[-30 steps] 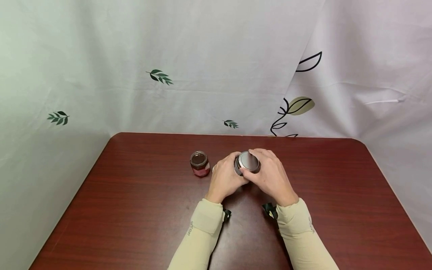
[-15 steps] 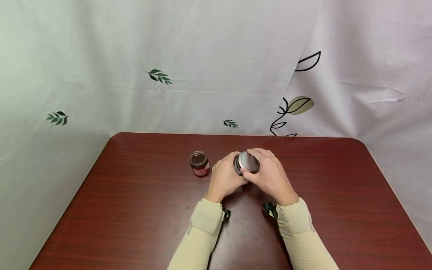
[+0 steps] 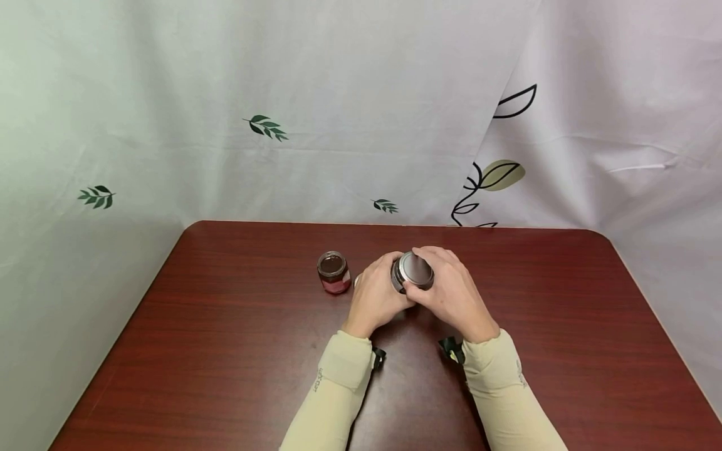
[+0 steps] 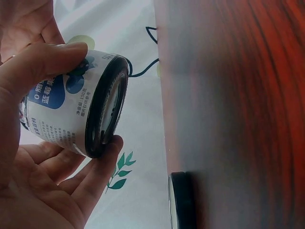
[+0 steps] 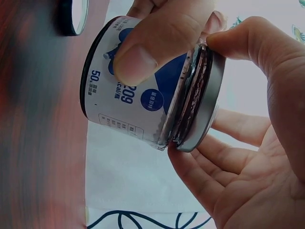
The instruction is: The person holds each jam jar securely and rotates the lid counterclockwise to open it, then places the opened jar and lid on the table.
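Person's wear: pale yellow long sleeves [image 3: 326, 398]; left hand [image 3: 375, 297] and right hand [image 3: 454, 293] bare.
Broad cuffs [image 3: 346, 360] end both sleeves; small dark lettering [image 3: 318, 379] marks each sleeve's outer side. Black fittings [image 3: 451, 349] sit along both cuffs' inner sides.

We grip the silver lid [image 5: 208, 102] with our right hand [image 5: 286, 133] while our left hand [image 5: 164, 40] holds the jar [image 5: 143, 102] by its blue-and-white label [image 5: 171, 78].
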Motion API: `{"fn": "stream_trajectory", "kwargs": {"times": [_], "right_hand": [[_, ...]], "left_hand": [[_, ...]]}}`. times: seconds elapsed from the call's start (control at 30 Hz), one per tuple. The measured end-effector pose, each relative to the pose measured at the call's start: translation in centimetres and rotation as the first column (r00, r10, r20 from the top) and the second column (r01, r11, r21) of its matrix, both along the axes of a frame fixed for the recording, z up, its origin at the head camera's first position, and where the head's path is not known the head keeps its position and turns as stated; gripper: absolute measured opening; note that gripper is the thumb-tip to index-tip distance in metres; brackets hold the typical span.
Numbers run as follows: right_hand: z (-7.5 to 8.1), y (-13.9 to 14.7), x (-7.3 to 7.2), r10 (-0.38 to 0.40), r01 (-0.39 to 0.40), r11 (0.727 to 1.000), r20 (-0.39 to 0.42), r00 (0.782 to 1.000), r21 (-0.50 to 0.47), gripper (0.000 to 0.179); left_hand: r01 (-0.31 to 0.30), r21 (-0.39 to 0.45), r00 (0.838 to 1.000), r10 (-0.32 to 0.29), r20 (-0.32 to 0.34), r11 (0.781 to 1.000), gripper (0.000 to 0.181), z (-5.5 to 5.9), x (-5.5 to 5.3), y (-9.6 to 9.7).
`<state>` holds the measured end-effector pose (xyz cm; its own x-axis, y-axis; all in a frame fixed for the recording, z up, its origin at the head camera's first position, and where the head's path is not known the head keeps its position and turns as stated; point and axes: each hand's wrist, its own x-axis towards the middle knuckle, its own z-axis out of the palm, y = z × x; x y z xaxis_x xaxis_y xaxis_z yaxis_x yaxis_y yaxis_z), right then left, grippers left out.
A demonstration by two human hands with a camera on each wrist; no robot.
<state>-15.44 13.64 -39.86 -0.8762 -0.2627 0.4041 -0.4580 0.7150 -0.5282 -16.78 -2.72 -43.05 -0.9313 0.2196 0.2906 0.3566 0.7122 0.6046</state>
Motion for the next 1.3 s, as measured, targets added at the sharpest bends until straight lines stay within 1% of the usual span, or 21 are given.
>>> {"fn": "stream_trajectory", "kwargs": {"times": [0.3,0.67,1.3], "right_hand": [[-0.02,0.05,-0.03,0.014,-0.014,1.0,0.012,1.0,-0.005,0.059],[0.03,0.08,-0.03,0.034,-0.034,0.999,0.007,0.999,-0.001,0.058],[-0.01,0.1,-0.04,0.054,-0.054,0.998,0.028,0.998,0.01,0.063]], "left_hand": [[0.007,-0.006,1.0,-0.007,-0.018,1.0,0.069,-0.07,0.03,-0.01],[0.006,-0.005,1.0,-0.006,0.001,1.0,0.067,0.0,0.03,-0.03],[0.022,-0.005,1.0,-0.022,-0.001,1.0,0.067,0.03,-0.11,-0.11]]}}
